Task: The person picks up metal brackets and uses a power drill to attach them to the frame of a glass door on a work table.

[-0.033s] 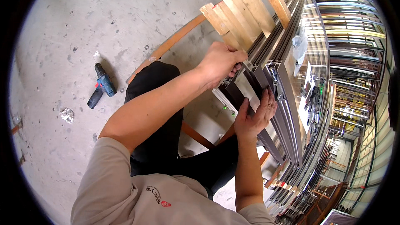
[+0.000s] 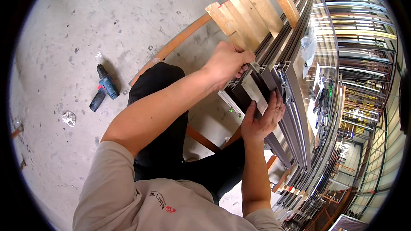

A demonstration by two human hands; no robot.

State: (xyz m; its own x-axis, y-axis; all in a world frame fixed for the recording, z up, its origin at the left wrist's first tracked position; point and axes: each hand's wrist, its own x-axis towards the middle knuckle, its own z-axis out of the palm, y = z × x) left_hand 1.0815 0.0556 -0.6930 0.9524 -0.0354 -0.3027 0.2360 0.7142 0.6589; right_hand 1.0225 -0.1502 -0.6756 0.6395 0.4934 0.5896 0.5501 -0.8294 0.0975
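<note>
My left hand (image 2: 229, 62) is closed in a pinch at the near upper corner of a dark brown metal window frame (image 2: 266, 79). What lies between its fingertips is too small and hidden to make out. Lower down, my right hand (image 2: 264, 119) rests against the frame, its thumb apart and its fingers stretched along the brown profile. Just right of those fingers, a small metal and black fitting (image 2: 283, 85) sits in the groove of a neighbouring profile (image 2: 295, 115).
Wooden blocks (image 2: 244, 8) stand along the far side of the frames. A cordless drill (image 2: 107, 83) and a crumpled white scrap (image 2: 68, 118) lie on the concrete floor at left. Clear plastic (image 2: 308, 45) lies over the frames at right, before racks of long profiles (image 2: 364, 30).
</note>
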